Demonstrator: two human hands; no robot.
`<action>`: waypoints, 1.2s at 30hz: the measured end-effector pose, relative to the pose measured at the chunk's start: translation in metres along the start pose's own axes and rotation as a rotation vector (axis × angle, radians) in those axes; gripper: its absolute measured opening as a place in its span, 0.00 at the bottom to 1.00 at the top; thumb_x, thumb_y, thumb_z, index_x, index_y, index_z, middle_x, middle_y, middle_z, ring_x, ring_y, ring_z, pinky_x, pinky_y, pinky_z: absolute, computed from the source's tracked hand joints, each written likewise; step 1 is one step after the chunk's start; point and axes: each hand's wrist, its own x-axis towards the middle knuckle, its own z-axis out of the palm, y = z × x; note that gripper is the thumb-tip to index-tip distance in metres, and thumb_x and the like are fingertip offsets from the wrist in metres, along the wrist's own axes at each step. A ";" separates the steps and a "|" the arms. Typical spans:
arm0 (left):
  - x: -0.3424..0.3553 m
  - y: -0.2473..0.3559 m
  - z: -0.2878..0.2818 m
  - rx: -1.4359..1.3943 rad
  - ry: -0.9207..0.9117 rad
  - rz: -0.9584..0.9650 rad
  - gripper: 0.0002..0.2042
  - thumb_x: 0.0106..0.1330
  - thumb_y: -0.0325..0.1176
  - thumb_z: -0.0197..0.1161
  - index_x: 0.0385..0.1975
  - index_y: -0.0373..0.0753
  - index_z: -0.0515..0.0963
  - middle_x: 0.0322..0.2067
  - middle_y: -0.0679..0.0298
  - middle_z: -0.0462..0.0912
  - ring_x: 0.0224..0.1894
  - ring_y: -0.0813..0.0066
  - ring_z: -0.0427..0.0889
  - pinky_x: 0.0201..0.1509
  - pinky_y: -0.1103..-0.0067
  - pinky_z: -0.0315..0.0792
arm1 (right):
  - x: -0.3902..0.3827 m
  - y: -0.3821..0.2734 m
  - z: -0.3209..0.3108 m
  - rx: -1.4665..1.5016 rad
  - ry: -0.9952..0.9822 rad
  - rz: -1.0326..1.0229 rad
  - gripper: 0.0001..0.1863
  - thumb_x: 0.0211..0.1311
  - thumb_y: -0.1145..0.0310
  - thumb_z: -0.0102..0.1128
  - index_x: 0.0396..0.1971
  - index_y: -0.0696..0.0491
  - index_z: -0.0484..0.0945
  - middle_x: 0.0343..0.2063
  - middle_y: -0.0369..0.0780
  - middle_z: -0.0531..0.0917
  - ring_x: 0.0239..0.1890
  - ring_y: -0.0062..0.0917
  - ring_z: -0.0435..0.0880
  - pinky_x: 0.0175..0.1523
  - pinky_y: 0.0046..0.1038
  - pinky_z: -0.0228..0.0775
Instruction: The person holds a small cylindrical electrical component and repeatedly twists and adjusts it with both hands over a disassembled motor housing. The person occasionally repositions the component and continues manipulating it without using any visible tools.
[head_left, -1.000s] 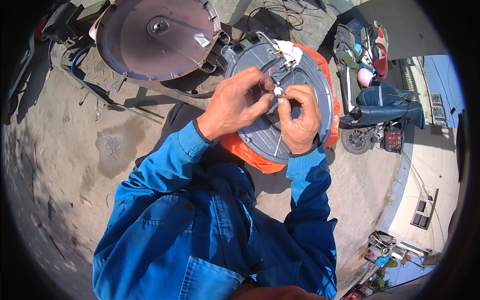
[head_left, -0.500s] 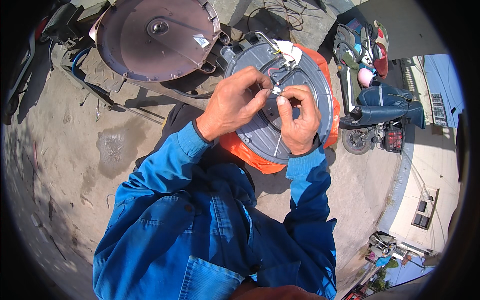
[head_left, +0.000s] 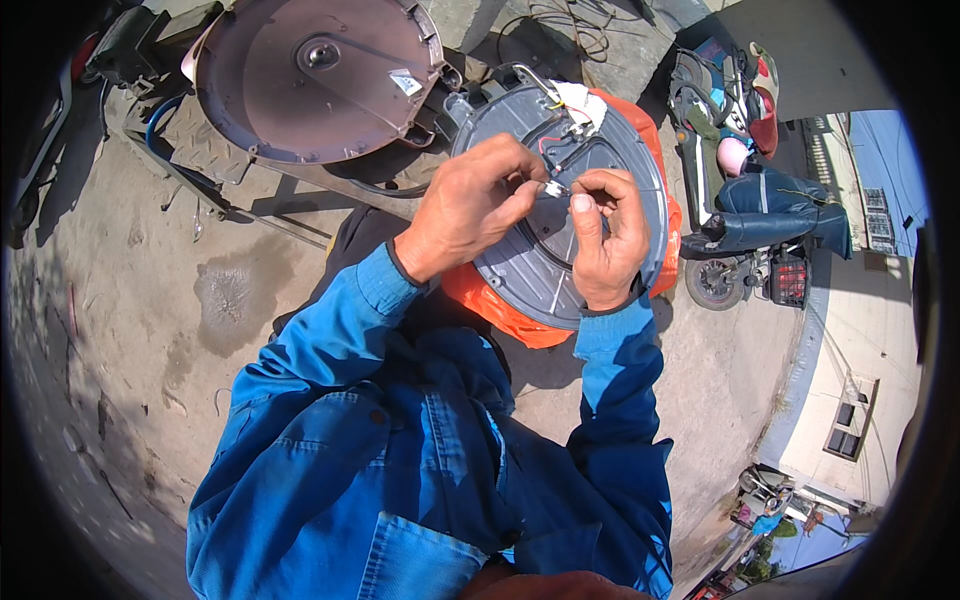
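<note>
A small white wire connector [head_left: 554, 188] is pinched between the thumb and fingers of my left hand [head_left: 468, 208]. Close to its right side, my right hand [head_left: 612, 235] has thumb and fingers drawn together at the connector's end; what they grip is too small to make out. Both hands are over a round grey plastic housing [head_left: 630, 165] with ribs and a dark middle. From its far side come thin red and yellow wires, beside a crumpled white piece [head_left: 582, 106]. An orange plastic bag [head_left: 510, 320] lies under the housing.
A large round brown cover [head_left: 290, 110] rests on a metal frame at the far left. Loose cable [head_left: 570, 25] coils on the ground beyond. To the right stands a scooter [head_left: 725, 275] with a dark blue covering and a basket, near piled items.
My right hand has shifted slightly right, its fingertips drawing a little away from my left ones, so more of the connector shows. My left hand stays nearly in place.
</note>
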 end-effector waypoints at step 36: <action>0.001 0.000 0.000 0.027 -0.009 0.023 0.04 0.72 0.23 0.71 0.43 0.35 0.86 0.43 0.61 0.84 0.43 0.69 0.85 0.46 0.74 0.79 | 0.005 0.001 -0.007 0.438 -0.218 0.522 0.29 0.82 0.51 0.68 0.67 0.61 0.82 0.52 0.42 0.91 0.44 0.18 0.85 0.49 0.22 0.77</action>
